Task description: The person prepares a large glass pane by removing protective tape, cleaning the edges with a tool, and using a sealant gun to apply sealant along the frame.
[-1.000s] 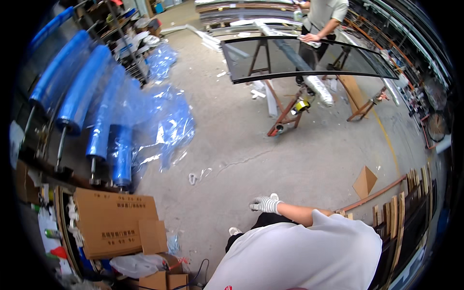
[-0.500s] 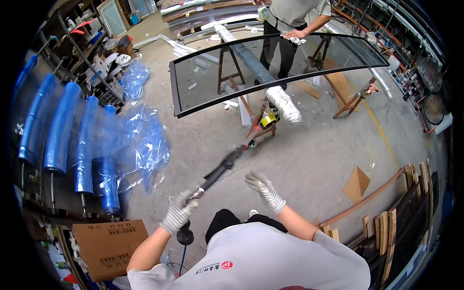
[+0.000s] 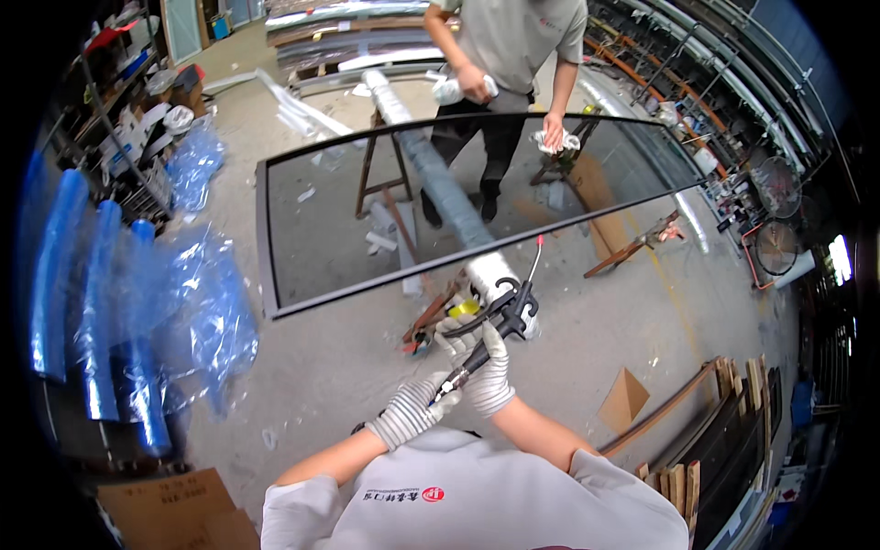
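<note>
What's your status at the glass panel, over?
Both gloved hands on the black spray gun: left hand on its hose end, right hand on the grip. Glass panel ahead on trestles. Co-worker's hand on its far edge.

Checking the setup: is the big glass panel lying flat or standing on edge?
Lying flat. The glass panel rests roughly level on wooden trestles; floor and trestle legs show through it, and a co-worker's hand presses a cloth on its top.
</note>
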`<state>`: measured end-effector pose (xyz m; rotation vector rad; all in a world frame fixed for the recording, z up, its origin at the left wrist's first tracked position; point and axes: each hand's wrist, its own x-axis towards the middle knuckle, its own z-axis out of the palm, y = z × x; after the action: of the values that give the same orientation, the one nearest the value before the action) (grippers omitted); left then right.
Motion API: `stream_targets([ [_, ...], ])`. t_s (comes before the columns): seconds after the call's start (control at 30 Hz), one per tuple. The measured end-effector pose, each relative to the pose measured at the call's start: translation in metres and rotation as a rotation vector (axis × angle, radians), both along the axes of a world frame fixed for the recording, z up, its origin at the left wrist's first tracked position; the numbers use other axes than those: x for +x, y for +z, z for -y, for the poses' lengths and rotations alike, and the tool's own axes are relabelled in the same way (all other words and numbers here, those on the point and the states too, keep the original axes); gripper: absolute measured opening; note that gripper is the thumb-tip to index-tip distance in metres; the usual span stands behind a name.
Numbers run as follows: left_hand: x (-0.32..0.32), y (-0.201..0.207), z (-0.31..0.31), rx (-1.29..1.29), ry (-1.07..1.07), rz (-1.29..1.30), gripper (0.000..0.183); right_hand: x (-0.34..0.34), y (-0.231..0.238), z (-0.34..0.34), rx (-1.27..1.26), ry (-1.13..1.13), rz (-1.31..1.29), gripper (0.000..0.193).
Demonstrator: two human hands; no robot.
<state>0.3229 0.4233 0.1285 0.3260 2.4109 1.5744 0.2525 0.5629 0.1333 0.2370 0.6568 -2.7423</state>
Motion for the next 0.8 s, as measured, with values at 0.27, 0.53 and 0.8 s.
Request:
stream_targets([
  [0.27,-0.123,-0.076,0.050,0.313,0.026,0.481,0.045,-0.124,-0.038,-0.057,-0.173,-0.011,0.170,0.035],
  [0.53,-0.124,-0.129,-0.018,0.511,0.249,0.946,0.060,-0.252,-0.047,-0.137,-0.214,-0.229,0.314,0.052],
  [0.8,-0.156,-0.130,-0.141,0.424,0.310,0.899,0.064,-0.396,-0.049,-0.296,-0.265,-0.311,0.248,0.052],
])
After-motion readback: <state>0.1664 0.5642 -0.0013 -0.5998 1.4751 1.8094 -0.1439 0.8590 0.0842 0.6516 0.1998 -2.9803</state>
